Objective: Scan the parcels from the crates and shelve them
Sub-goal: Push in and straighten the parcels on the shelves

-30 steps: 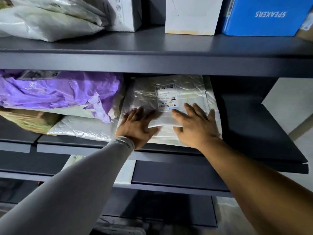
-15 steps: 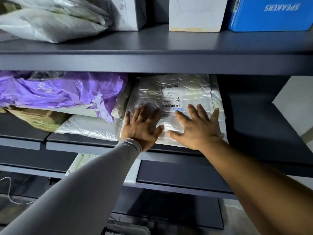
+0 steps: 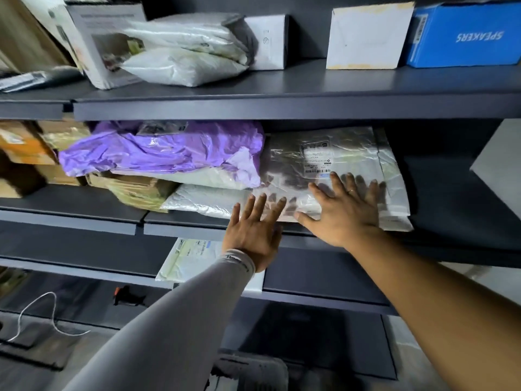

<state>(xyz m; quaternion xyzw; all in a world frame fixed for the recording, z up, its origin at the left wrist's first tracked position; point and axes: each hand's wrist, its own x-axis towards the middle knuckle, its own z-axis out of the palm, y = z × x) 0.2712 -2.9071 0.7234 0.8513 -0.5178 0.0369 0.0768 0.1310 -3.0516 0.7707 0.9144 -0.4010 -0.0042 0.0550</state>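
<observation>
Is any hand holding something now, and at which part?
Nothing is gripped. The right hand rests flat on the clear parcel's near end; the left hand is open.

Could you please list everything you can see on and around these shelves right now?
Clear parcel: one, silvery with a white label, middle shelf, right of the purple bag.
Purple bag: one, middle shelf, atop white bags.
White bags: two stacked, top shelf.
White boxes: three, top shelf.
Blue box: one, top shelf, far right.
Brown packages: several, blurred, middle shelf, left.
Pale parcel: one, lower shelf.
White cord: one, bottom left.
Left hand: fingers spread, at the clear parcel's front edge; contact unclear.
Right hand: flat on the clear parcel.
</observation>
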